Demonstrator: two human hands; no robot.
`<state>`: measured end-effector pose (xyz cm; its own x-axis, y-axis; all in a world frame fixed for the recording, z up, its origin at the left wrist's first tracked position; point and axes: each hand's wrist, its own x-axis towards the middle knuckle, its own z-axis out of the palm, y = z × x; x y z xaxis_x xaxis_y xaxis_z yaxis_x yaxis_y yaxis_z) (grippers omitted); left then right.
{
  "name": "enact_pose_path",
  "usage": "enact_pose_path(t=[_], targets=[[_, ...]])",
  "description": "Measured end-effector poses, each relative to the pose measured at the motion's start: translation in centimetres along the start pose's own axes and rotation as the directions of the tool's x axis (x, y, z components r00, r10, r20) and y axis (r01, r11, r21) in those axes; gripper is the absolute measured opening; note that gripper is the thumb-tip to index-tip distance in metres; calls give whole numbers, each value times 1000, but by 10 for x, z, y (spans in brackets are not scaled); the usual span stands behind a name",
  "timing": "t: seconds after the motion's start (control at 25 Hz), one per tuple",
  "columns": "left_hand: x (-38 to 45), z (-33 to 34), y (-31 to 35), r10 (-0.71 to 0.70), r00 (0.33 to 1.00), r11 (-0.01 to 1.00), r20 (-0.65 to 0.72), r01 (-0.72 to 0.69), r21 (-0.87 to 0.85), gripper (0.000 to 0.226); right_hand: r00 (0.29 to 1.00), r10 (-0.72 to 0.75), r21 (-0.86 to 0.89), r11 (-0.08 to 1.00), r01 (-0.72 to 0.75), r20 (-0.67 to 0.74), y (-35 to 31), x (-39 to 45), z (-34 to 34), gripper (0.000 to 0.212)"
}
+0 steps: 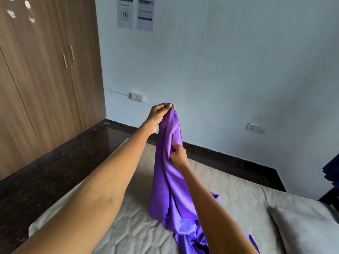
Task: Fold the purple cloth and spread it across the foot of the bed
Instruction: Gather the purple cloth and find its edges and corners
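Purple cloth (170,180) hangs in a long bunched column, top end pinched in the left hand (159,114), lower end pooling on the bed (128,230) below both hands. Bed has a wrinkled beige sheet, runs under and past both arms. Wooden wardrobe (42,74) stands well left of the left hand; pale wall (229,70) is behind both hands. Pillow (302,233) lies far right of the right hand (178,154). Left hand is raised, arm stretched, fingers and thumb pressed together on the gathered cloth top. Right hand is lower, just below the left, fingers curled, gripping the cloth mid-length. Two paper notices (135,13) are on the wall above the left hand; a socket (136,97) sits just left of it.
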<state>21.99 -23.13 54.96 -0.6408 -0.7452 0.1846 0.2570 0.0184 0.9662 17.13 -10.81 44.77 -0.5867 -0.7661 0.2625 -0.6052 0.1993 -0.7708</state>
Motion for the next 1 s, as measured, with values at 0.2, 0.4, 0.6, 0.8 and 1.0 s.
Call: enact_pose_path(t=[0.2, 0.4, 0.6, 0.8, 1.0], targets=[[-4, -3, 3, 7, 1000, 1000, 1, -7, 0, 17, 987, -124, -270, 951, 149, 107, -10, 2, 4, 41], [-7, -16, 8, 25, 1000, 1000, -3, -25, -10, 15, 991, 101, -302, 945, -123, -88, -11, -1, -1, 74], [-10, -24, 8, 24, 999, 1000, -34, -24, -17, 13, 983, 87, -375, 916, -143, -162, -7, -2, -18, 73], [-11, -14, 13, -18, 999, 1000, 42, 19, -7, 15, 989, 114, -408, 902, -141, -90, 0, 5, -29, 60], [-10, -16, 16, -12, 998, 1000, 64, 11, 12, 14, 986, -48, -341, 935, 101, 161, 15, 12, -36, 35]])
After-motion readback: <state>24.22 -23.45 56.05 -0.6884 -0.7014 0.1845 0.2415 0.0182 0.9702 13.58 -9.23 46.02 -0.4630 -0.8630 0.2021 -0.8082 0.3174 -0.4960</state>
